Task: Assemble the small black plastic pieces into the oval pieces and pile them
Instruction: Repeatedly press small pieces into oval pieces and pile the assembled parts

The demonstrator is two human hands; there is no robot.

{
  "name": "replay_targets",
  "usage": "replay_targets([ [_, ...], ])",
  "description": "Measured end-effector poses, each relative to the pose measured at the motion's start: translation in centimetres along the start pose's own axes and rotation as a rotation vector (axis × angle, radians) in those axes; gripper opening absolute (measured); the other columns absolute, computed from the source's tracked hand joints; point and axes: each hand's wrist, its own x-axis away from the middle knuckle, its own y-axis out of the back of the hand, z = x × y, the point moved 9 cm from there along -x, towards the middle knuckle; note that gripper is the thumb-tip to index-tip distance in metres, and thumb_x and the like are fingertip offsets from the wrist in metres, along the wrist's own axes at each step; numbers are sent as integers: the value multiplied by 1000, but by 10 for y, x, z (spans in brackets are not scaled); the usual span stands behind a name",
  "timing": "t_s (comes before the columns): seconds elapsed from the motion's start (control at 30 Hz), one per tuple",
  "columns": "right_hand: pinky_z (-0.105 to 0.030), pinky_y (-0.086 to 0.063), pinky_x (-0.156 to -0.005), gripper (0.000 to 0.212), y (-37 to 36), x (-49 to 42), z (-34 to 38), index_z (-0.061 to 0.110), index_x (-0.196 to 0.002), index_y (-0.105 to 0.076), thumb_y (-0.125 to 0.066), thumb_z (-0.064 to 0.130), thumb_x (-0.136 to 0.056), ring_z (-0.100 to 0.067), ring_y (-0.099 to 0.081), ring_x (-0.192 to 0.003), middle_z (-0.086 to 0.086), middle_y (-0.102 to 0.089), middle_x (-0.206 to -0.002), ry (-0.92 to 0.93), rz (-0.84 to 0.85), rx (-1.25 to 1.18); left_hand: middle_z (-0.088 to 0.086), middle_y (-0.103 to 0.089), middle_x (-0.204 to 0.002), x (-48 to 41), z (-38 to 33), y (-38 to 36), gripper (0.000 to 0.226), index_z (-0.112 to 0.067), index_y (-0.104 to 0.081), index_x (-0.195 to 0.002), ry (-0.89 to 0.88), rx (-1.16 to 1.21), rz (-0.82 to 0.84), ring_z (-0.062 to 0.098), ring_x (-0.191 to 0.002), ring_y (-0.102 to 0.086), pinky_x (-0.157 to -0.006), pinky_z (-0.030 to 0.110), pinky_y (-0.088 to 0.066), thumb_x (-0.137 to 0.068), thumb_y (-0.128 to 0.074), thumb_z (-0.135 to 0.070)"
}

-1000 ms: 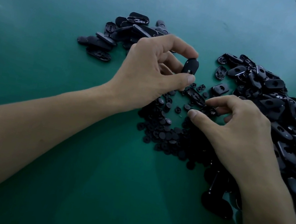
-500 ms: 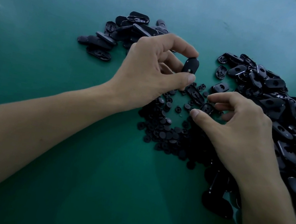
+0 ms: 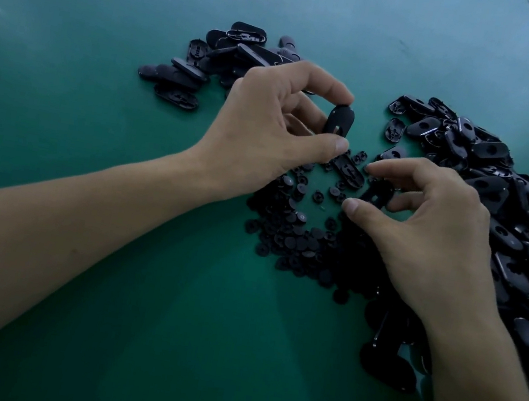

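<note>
1. Underneath, a green table fills the frame.
2. Along the right edge, a big heap of oval pieces runs from upper right down to lower right.
3. At centre, the small black pieces lie scattered, touching the heap's left side.
4. In the upper middle-left, a smaller pile of oval pieces sits well apart from the heap.
5. The left hand hovers at centre, its thumb and forefinger clamped on the ends of an upright oval piece.
6. The right hand, just beside it but not touching, pinches a second oval piece between curled thumb and forefinger, low over the small pieces.
7. Between both hands, a lone oval piece lies on the table.
</note>
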Motion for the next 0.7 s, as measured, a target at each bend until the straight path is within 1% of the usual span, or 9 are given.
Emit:
replay_targets([
  [0.03,1,-38,-66,39,1,0,1,41,-106,-65,-86,31,-75,-1,-58,-82,8,-60,-106,12,-7,-19,-1,-76,-80,0,0,0,34,-23,-67,-104,2,-2,0,17,-70,-74,-73,35,-62,-77,-84,-13],
  [0.1,-5,-44,-62,38,1,-1,2,37,-102,-68,-88,23,-73,-3,-60,-69,9,-62,-92,28,-20,-92,-2,-76,-79,0,1,0,35,-25,-68,-103,6,-1,2,16,-68,-74,-71,31,-61,-75,-86,-13],
  [0.17,-12,-45,-58,32,1,-1,3,34,-99,-71,-87,20,-75,-6,-59,-60,9,-64,-77,42,-33,-169,-1,-76,-80,0,1,-1,36,-25,-68,-103,3,-1,6,17,-68,-74,-71,32,-61,-74,-87,-13],
  [0.23,-17,-48,-59,22,4,-1,5,33,-92,-73,-86,24,-77,-7,-62,-60,12,-67,-73,68,-68,-217,-1,-76,-81,0,0,-1,36,-24,-69,-103,-4,-2,11,17,-67,-74,-71,32,-62,-74,-87,-12],
  [0.3,-25,-54,-63,13,8,-1,8,31,-86,-74,-84,28,-79,-9,-67,-65,15,-71,-77,86,-115,-258,-1,-76,-81,0,0,0,37,-24,-69,-104,-6,-1,12,16,-67,-74,-70,31,-61,-74,-86,-11],
  [0.4,-32,-59,-67,5,10,0,14,33,-86,-74,-77,36,-85,-10,-70,-70,15,-73,-80,103,-138,-277,-3,-76,-81,0,-1,-1,41,-23,-68,-106,-6,5,16,13,-67,-74,-70,30,-61,-73,-86,-8],
  [0.47,-31,-57,-65,4,9,-1,16,35,-89,-72,-69,37,-92,-10,-71,-69,13,-73,-79,105,-136,-274,-4,-76,-81,0,0,-2,43,-23,-68,-108,-3,16,17,12,-68,-74,-68,26,-60,-72,-86,-5],
  [0.57,-22,-52,-61,11,11,-1,16,32,-101,-68,-58,34,-100,-7,-72,-68,11,-73,-79,93,-152,-299,-6,-76,-81,0,0,-3,46,-23,-68,-109,-5,37,25,11,-69,-74,-68,23,-58,-72,-86,-2],
  [0.7,-17,-48,-48,18,15,0,17,31,-113,-66,-50,31,-105,-11,-64,-48,6,-67,-60,70,-164,-336,-6,-76,-82,0,-2,-3,48,-22,-67,-111,-13,48,35,11,-72,-75,-69,23,-59,-73,-85,1],
])
